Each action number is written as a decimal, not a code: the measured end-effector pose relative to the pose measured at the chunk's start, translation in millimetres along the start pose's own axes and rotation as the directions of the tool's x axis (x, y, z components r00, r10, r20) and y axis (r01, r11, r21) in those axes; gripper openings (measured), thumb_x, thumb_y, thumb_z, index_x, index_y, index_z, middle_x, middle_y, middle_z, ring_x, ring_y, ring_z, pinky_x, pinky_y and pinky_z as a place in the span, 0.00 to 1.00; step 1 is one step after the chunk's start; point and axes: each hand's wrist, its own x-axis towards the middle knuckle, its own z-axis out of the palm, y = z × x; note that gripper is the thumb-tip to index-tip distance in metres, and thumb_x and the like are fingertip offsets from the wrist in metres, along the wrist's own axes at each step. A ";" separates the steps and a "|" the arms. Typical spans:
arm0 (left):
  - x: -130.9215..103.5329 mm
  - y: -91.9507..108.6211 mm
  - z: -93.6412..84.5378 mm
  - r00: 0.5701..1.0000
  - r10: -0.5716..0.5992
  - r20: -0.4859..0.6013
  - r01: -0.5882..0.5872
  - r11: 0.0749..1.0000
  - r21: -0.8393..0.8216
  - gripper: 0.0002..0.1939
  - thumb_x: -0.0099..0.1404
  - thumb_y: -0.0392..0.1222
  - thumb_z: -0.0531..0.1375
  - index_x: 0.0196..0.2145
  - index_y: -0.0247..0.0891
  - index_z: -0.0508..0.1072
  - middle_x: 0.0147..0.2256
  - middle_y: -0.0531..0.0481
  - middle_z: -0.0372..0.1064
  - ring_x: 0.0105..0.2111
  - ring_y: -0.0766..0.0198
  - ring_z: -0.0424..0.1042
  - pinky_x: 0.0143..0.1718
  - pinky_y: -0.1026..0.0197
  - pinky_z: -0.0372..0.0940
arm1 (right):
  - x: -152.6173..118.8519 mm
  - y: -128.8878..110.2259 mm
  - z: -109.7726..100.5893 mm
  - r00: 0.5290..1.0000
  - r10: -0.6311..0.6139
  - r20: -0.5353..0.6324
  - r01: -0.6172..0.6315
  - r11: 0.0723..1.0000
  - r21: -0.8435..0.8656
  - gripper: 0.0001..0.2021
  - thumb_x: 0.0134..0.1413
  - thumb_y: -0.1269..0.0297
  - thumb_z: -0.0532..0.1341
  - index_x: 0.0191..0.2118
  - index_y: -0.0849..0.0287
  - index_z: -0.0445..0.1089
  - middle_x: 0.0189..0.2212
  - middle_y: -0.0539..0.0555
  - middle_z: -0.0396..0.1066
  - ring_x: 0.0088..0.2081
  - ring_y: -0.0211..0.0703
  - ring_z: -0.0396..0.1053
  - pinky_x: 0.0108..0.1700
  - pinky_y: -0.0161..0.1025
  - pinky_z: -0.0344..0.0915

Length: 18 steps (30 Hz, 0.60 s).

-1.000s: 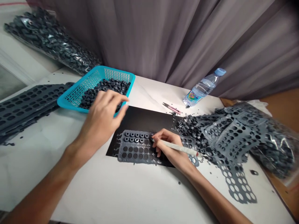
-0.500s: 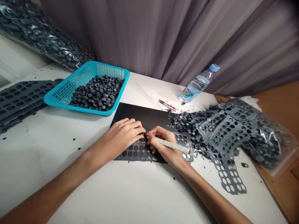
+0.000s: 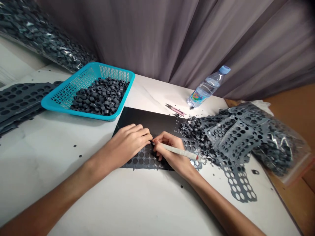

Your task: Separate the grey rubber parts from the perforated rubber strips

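My right hand [image 3: 169, 147] is closed round a slim pen-like tool with a pale, seemingly wrapped handle [image 3: 179, 151]. Its tip points at my left fingertips and is hidden there. My left hand [image 3: 131, 141] has thumb and fingers pinched together on a small black ring, which the fingers mostly cover. Both hands rest over a dark grey perforated sheet [image 3: 142, 159] with rows of round holes. That sheet lies on a black mat [image 3: 147, 119]. Right beside my right hand is a heap of small black rings [image 3: 194, 131].
A turquoise basket [image 3: 81, 113] full of black rings stands back left, near stacked perforated sheets [image 3: 19, 101] and a large bag of black pieces [image 3: 49, 42]. Pink-handled snips [image 3: 176, 110] and a water bottle [image 3: 206, 87] are behind. At right lie sheet scraps [image 3: 236, 137] and another bag [image 3: 278, 154].
The view has shifted slightly. My left fingertips have closed in further over the ring, and the tool's tip stays beside them. Nothing else has visibly moved.
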 end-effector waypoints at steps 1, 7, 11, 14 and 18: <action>0.5 1.3 -0.3 0.999 0.007 -0.034 -0.008 1.000 -0.026 0.12 0.78 0.31 0.54 0.44 0.37 0.78 0.44 0.47 0.77 0.44 0.53 0.74 0.48 0.49 0.65 | -0.8 0.0 0.3 1.000 -0.006 -0.003 0.006 1.000 -0.020 0.04 0.61 0.64 0.63 0.37 0.57 0.72 0.26 0.47 0.71 0.24 0.35 0.68 0.25 0.31 0.68; 4.2 -8.1 -32.6 0.747 -0.540 -0.387 0.191 0.733 -0.653 0.07 0.76 0.43 0.62 0.41 0.39 0.77 0.40 0.50 0.79 0.39 0.61 0.78 0.45 0.57 0.72 | -3.3 0.8 -0.1 1.000 0.021 -0.011 -0.021 1.000 -0.021 0.03 0.62 0.64 0.63 0.37 0.57 0.71 0.27 0.46 0.70 0.24 0.34 0.66 0.24 0.30 0.65; -5.8 -37.6 -58.1 0.623 -0.697 -0.356 0.228 0.596 -0.770 0.09 0.69 0.46 0.69 0.42 0.40 0.80 0.40 0.51 0.80 0.41 0.59 0.79 0.48 0.56 0.74 | -1.3 2.0 -1.6 1.000 0.024 -0.017 -0.022 0.996 0.087 0.03 0.59 0.65 0.63 0.38 0.57 0.71 0.28 0.47 0.72 0.23 0.34 0.68 0.24 0.31 0.68; -21.8 -63.2 -66.5 0.548 -0.686 -0.479 0.390 0.716 -0.579 0.12 0.69 0.51 0.67 0.45 0.42 0.81 0.41 0.54 0.79 0.42 0.59 0.77 0.51 0.54 0.70 | -0.3 1.6 -3.6 1.000 0.020 -0.010 -0.019 0.997 0.078 0.02 0.59 0.67 0.62 0.38 0.57 0.70 0.27 0.47 0.72 0.23 0.35 0.69 0.24 0.31 0.69; -40.2 -92.8 -66.6 0.586 -0.626 -0.515 0.585 0.766 -0.266 0.17 0.71 0.56 0.62 0.47 0.43 0.80 0.42 0.55 0.77 0.42 0.57 0.75 0.50 0.51 0.65 | -2.0 -2.2 -8.6 1.000 0.028 0.011 -0.028 1.000 0.004 0.02 0.59 0.69 0.60 0.38 0.56 0.70 0.27 0.47 0.72 0.23 0.35 0.69 0.24 0.31 0.69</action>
